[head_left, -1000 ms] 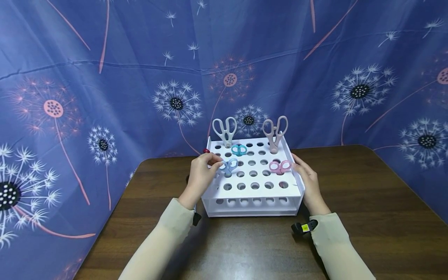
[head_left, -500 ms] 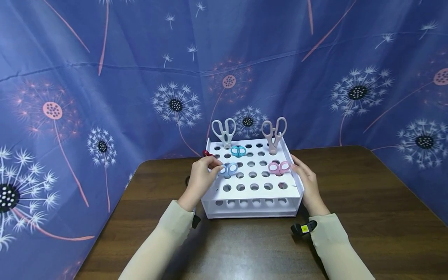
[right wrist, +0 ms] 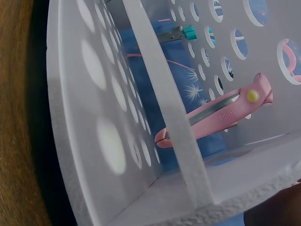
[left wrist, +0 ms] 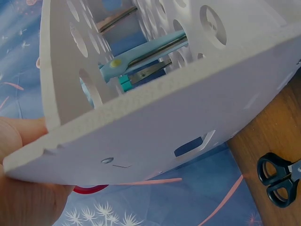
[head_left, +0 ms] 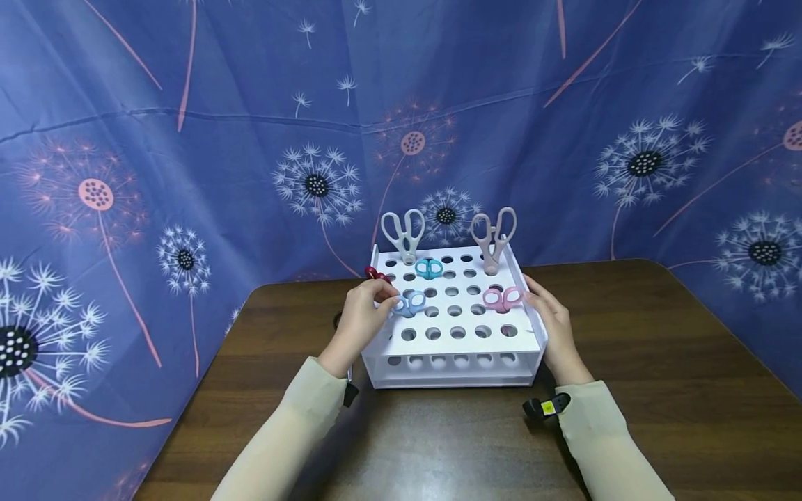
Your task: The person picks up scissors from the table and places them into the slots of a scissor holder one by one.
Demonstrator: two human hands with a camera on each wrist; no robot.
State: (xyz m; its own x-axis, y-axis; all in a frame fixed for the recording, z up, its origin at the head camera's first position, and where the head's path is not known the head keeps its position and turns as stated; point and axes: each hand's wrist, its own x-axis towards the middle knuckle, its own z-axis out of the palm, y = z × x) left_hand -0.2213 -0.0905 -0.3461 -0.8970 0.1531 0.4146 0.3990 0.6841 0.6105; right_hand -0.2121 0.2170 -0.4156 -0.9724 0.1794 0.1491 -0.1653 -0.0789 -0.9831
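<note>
A white rack [head_left: 451, 382] with rows of round holes stands between both hands. My left hand [head_left: 360, 316] pinches its left side panel; the left wrist view shows the panel [left wrist: 141, 127] between thumb and finger. Close to these fingertips, light blue scissors [head_left: 408, 310] stand in a hole, their blades [left wrist: 150, 49] hanging inside. My right hand [head_left: 554, 330] grips the right panel, thumb inward. Near that thumb are pink scissors [head_left: 502, 299], with a pink cover [right wrist: 230, 113] below. Teal scissors [head_left: 429, 269] sit further back.
Two tall pairs, pale grey scissors [head_left: 409, 247] and pinkish scissors [head_left: 491, 254], rise from the rack's back row. A red handle [head_left: 374, 273] shows by the left panel. Dark scissors [left wrist: 277, 179] lie on the wooden table [head_left: 626, 334], left of the rack. A patterned blue cloth [head_left: 250, 174] hangs behind.
The light blue scissors have sunk slightly lower in their hole, and my left fingers have shifted down a little. More of the red handle shows. My right hand stays in place.
</note>
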